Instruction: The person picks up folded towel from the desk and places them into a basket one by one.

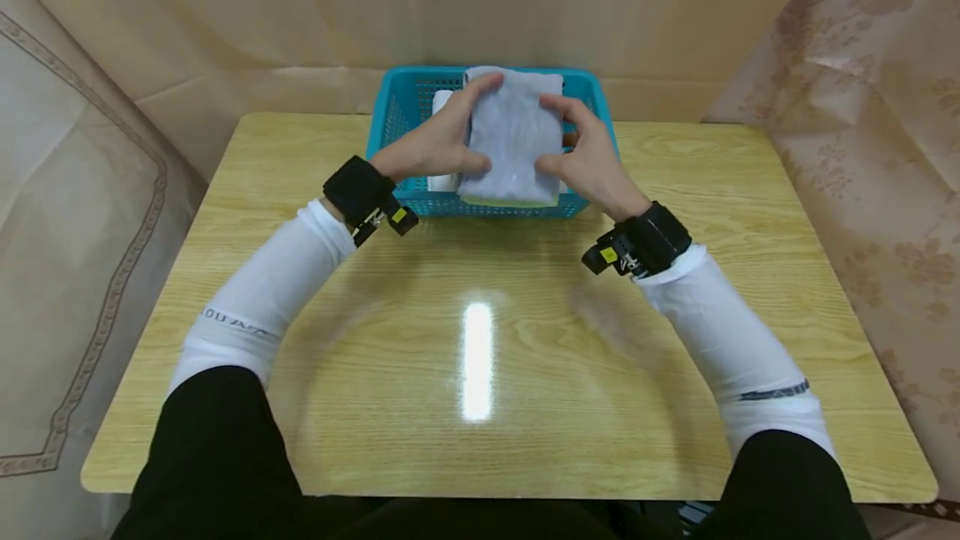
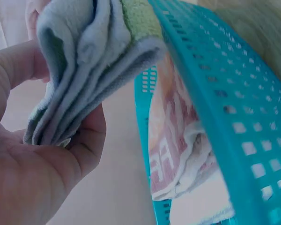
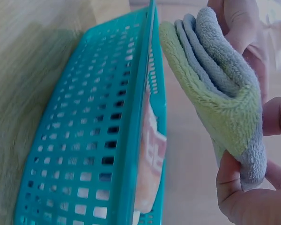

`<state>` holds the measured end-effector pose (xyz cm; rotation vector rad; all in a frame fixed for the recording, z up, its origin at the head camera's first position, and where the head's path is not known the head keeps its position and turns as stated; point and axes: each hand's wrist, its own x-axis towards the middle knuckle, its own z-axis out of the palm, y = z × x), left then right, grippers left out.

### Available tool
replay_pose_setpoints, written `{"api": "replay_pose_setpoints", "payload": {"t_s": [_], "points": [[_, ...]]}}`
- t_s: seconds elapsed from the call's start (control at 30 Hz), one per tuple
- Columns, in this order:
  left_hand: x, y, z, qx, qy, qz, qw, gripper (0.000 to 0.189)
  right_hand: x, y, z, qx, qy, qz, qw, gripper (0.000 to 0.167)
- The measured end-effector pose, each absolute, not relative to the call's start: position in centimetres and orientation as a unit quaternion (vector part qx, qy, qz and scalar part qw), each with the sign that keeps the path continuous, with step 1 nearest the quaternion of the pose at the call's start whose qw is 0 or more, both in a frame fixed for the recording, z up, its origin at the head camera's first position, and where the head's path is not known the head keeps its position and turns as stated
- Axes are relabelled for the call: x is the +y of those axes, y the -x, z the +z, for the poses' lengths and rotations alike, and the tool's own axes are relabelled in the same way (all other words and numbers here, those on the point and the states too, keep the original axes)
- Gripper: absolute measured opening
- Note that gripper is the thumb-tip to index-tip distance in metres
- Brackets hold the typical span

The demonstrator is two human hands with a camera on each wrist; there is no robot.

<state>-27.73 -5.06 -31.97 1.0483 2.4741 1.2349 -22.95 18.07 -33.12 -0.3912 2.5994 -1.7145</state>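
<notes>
A folded towel, grey-blue with light green on its underside, is held between both hands over the blue-green plastic basket. My left hand grips the left side of the towel, thumb and fingers on its edge. On the opposite side, my right hand pinches the towel's edge. Both wrist views show the folded layers of the towel raised above the basket's rim. Inside the basket lie a pinkish towel with pale lettering and a white cloth; the held towel hides much of them in the head view.
The basket stands at the far edge of a wooden table, close to a beige cloth backdrop. A patterned sheet hangs to the right, and another pale one to the left.
</notes>
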Motion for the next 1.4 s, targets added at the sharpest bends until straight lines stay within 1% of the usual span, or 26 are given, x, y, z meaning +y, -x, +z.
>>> {"api": "replay_pose_setpoints", "payload": {"t_s": [0.17,0.3,0.5,0.63,0.77,0.87,1.0,1.13,1.27,1.4], "points": [[-4.6,29.3,-31.6,0.864,-0.325,0.370,0.101,0.094,17.9,24.8,-32.9,0.847,0.102,-0.522,0.017,0.074],[-4.0,30.3,-31.8,0.880,-0.301,0.347,0.124,0.092,18.0,26.1,-32.9,0.860,0.092,-0.500,0.047,0.074],[-3.2,31.4,-32.5,0.899,-0.265,0.314,0.153,0.094,17.8,27.6,-33.6,0.867,0.082,-0.483,0.091,0.077],[-2.9,31.7,-32.9,0.908,-0.252,0.293,0.161,0.095,17.6,28.2,-34.0,0.875,0.079,-0.464,0.112,0.080],[-2.9,31.7,-33.3,0.918,-0.237,0.272,0.167,0.097,17.5,28.5,-34.3,0.882,0.089,-0.437,0.149,0.089],[-3.0,31.6,-33.6,0.921,-0.230,0.259,0.176,0.096,17.5,28.4,-34.6,0.888,0.094,-0.416,0.170,0.092],[-2.9,31.3,-33.8,0.931,-0.221,0.227,0.183,0.090,17.7,28.2,-34.9,0.904,0.109,-0.380,0.162,0.088],[-3.1,31.1,-33.6,0.944,-0.214,0.159,0.192,0.085,18.0,28.2,-35.3,0.922,0.136,-0.327,0.156,0.082],[-3.6,30.9,-33.5,0.943,-0.225,0.115,0.218,0.084,18.1,28.0,-35.7,0.927,0.156,-0.294,0.170,0.077],[-4.0,30.8,-33.5,0.936,-0.225,0.088,0.254,0.084,18.0,27.8,-35.9,0.920,0.163,-0.294,0.200,0.074]]}}
